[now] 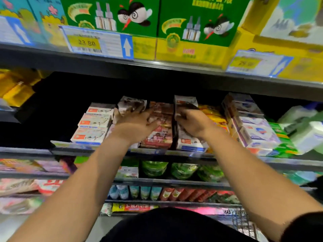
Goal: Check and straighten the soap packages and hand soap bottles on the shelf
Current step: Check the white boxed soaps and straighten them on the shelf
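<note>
Here, left hand [134,125] on brown soap package [131,104], grip unclear, right hand [194,124] gripping white soap package [185,103].

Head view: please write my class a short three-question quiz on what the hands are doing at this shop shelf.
1. True or false: the left hand and right hand work on different shelves.
2. The right hand: A hangs idle; B grips a white package; C holds a bottle.
3. Fill in: the clearest price tag reads ___.
Key: 1 false; 2 B; 3 23.80.
</note>
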Action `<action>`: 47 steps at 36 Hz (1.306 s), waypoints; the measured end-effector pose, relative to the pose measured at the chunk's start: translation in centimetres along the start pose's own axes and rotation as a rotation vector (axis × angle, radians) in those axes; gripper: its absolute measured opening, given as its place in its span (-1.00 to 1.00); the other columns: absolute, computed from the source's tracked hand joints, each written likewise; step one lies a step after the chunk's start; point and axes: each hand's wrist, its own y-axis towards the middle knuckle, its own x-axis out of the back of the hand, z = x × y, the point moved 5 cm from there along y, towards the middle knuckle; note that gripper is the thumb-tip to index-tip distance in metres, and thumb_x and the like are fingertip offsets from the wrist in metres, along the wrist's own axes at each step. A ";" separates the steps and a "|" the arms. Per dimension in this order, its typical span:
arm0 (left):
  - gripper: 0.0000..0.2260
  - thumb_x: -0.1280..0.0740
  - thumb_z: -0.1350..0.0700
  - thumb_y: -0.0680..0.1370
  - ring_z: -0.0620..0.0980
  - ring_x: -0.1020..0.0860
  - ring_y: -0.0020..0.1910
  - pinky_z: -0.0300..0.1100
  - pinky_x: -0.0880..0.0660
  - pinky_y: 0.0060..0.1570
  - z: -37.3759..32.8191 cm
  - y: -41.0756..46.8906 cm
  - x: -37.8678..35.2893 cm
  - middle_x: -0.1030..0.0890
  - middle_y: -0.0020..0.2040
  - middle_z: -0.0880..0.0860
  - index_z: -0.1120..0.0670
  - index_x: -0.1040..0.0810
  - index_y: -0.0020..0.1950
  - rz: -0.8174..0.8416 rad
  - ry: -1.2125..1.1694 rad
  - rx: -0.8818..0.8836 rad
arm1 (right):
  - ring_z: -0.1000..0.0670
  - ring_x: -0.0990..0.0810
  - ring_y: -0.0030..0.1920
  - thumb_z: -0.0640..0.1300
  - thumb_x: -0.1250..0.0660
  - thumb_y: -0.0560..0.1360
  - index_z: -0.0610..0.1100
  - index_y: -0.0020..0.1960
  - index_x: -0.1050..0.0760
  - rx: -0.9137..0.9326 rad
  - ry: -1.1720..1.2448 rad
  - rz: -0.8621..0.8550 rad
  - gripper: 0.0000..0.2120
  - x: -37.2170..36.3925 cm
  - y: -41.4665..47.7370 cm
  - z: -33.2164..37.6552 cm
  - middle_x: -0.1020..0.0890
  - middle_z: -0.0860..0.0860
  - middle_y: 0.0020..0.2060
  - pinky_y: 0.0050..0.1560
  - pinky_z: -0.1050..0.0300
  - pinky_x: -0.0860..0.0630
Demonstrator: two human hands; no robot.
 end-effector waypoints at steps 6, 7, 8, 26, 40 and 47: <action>-0.28 0.07 -0.54 0.46 0.02 0.06 0.60 0.24 0.16 0.47 -0.6 0.3 -1.5 0.02 0.62 -0.13 -0.28 -0.03 0.57 0.039 0.028 0.088 | -0.20 -0.44 0.37 0.22 -0.14 0.64 -0.12 0.38 -0.49 -0.140 0.011 0.096 -0.49 0.2 2.0 -4.7 -0.50 -0.20 0.37 0.18 0.08 -0.35; -0.26 0.07 -0.55 0.45 0.02 0.09 0.60 0.24 0.19 0.47 -0.6 0.4 -1.5 0.04 0.62 -0.13 -0.28 0.00 0.58 0.052 0.034 0.098 | -0.17 -0.38 0.44 0.23 -0.19 0.62 -0.05 0.46 -0.42 -0.141 0.071 0.073 -0.47 0.3 2.6 -4.9 -0.42 -0.13 0.46 0.33 0.09 -0.32; -0.23 0.09 -0.56 0.43 0.02 0.11 0.60 0.25 0.22 0.47 -0.7 0.4 -1.5 0.05 0.62 -0.13 -0.28 0.03 0.58 0.056 0.053 0.098 | -0.15 -0.32 0.48 0.25 -0.23 0.59 0.01 0.50 -0.37 -0.128 0.121 0.040 -0.44 0.5 3.2 -4.9 -0.35 -0.07 0.51 0.45 0.05 -0.27; -0.24 0.18 -0.55 0.43 0.06 0.13 0.60 0.33 0.20 0.47 -1.1 0.6 -1.2 0.05 0.63 -0.08 -0.29 0.13 0.57 0.031 0.174 0.075 | -0.13 -0.53 0.29 0.22 -0.46 0.43 0.03 0.50 -0.29 -0.164 0.228 -0.025 -0.26 1.5 7.7 -6.7 -0.55 -0.03 0.32 0.27 -0.03 -0.49; -0.26 0.19 -0.53 0.45 0.06 0.19 0.60 0.32 0.24 0.46 -0.9 0.6 -1.4 0.12 0.63 -0.09 -0.27 0.15 0.58 0.070 0.178 0.074 | -0.02 -0.57 0.09 0.04 -0.56 0.39 0.00 0.29 -0.33 -0.130 0.323 -0.008 -0.41 2.3 7.8 -6.2 -0.58 0.02 0.08 0.16 -0.01 -0.56; -0.25 0.21 -0.53 0.44 0.06 0.17 0.60 0.33 0.24 0.46 -0.8 0.7 -1.5 0.10 0.63 -0.08 -0.25 0.12 0.58 0.050 0.149 0.055 | -0.03 -0.66 -0.10 -0.11 -0.42 0.54 0.08 0.09 -0.32 -0.071 0.400 -0.159 -0.71 2.9 7.7 -5.3 -0.58 -0.01 0.10 -0.45 0.26 -0.47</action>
